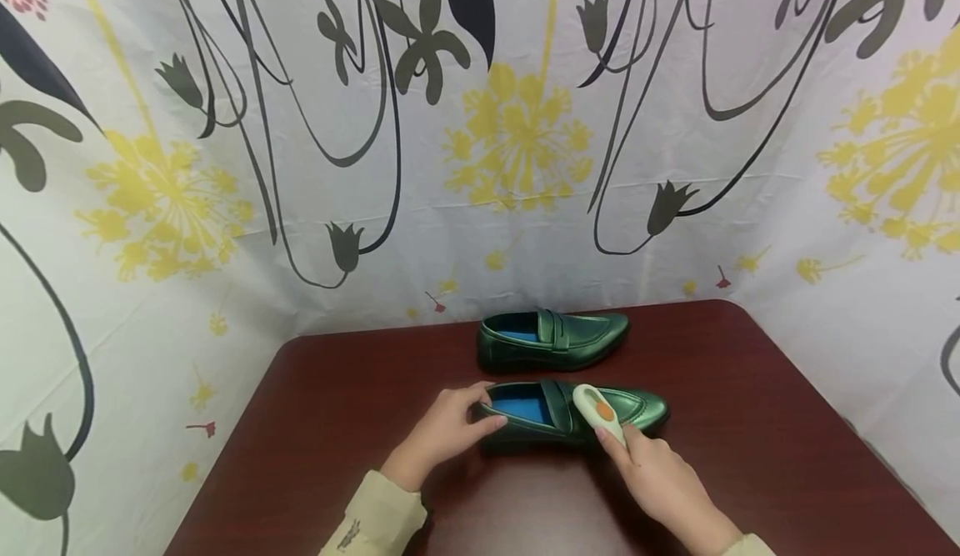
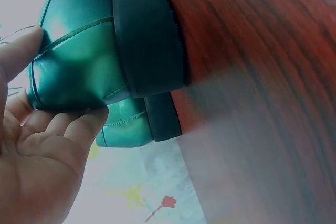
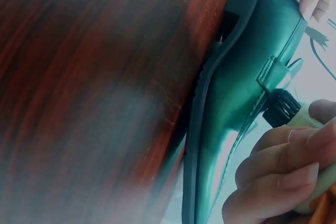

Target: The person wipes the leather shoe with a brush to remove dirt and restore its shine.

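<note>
My left hand (image 1: 453,423) grips the heel of the nearer green loafer (image 1: 517,433), thumb on its near side. The left wrist view shows the heel (image 2: 79,72) between thumb and curled fingers. In my right hand (image 1: 660,473) is a small pale green brush (image 1: 597,406) with an orange spot on its handle. Its dark bristles (image 3: 282,107) meet the top of the loafer near the strap, seen in the right wrist view. The shoe stands upright on its sole, toe to the right, with a blue insole showing.
A matching green loafer (image 1: 555,342) stands behind, near the back edge of the dark red wooden table (image 1: 360,389), its toe also to the right. A white cloth with printed flowers (image 1: 420,247) hangs behind and along both sides of the table.
</note>
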Demonstrator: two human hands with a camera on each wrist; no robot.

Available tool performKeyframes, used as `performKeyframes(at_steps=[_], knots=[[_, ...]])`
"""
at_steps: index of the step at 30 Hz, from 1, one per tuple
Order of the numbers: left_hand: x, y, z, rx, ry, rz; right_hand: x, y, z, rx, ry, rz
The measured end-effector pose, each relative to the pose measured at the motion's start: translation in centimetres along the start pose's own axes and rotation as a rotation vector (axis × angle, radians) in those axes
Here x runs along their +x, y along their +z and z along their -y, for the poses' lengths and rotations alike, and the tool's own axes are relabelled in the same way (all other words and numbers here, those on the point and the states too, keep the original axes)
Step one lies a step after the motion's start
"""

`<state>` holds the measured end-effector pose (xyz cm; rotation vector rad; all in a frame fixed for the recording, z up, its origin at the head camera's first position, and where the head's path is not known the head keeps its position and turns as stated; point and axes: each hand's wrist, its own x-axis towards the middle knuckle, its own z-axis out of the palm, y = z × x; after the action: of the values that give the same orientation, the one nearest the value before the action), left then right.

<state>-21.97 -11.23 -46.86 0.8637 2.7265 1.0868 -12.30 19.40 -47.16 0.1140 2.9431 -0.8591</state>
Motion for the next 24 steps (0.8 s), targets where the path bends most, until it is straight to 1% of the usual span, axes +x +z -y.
performKeyframes(at_steps=[6,13,18,21,24], knots=[[0.0,0.0,0.0,0.001,-0.007,-0.002,0.0,-0.1,-0.5,0.016,-0.002,-0.002],[-0.1,0.1,-0.1,-0.003,-0.011,-0.003,0.0,-0.3,-1.4,0.008,0.003,0.004],[-0.2,0.0,-0.1,-0.015,-0.018,0.002,0.1,-1.0,-2.8,-0.024,0.04,0.016],[-0.1,0.1,0.0,-0.012,-0.014,0.003,0.2,-1.7,-4.0,-0.04,0.073,0.028],[-0.1,0.1,0.0,-0.011,-0.01,-0.001,0.1,-2.5,-4.8,-0.06,0.087,0.035]])
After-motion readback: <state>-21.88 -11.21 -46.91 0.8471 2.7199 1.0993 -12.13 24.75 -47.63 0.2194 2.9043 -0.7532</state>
